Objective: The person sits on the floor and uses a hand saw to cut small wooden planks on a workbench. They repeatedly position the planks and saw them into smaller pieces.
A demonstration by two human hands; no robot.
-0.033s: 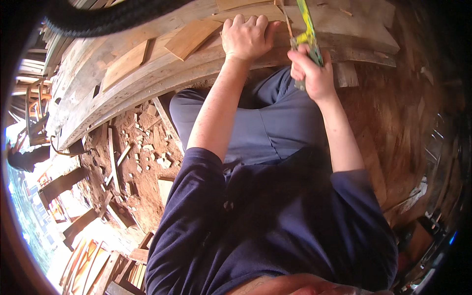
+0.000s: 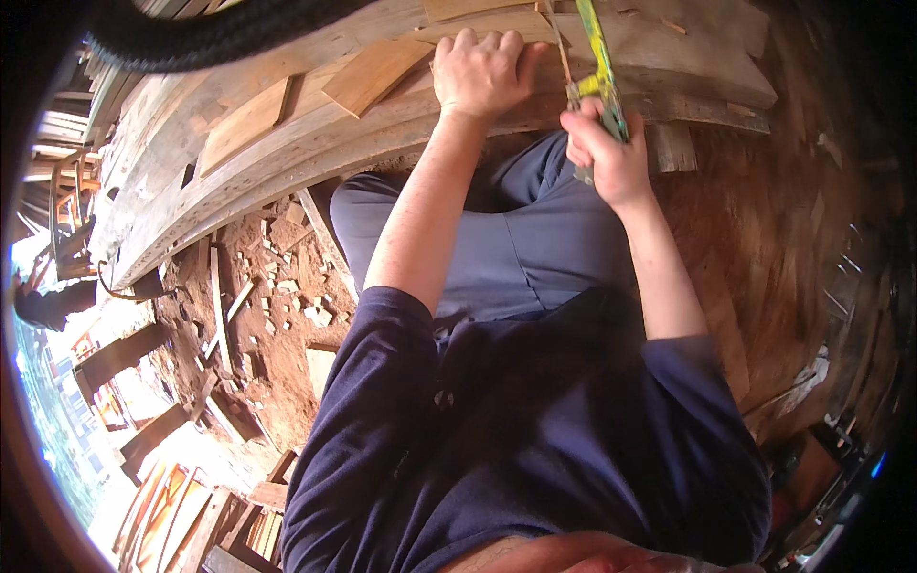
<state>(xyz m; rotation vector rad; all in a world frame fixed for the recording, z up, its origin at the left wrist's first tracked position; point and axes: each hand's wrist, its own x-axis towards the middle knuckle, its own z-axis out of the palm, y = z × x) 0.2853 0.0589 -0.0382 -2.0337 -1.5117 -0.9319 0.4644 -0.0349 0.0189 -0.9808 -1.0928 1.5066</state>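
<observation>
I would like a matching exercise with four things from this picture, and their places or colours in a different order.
1. left hand
2. hacksaw
3. small wood offcuts
4. trousers

A. scattered on the dirt ground
B. grey-blue
C. resting on the wooden planks
D. gripped in the right hand

Pairs: 1-C, 2-D, 3-A, 4-B

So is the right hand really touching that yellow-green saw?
Touching. The head view shows the right hand closed around the lower end of the yellow-green saw, with no gap between them.
</observation>
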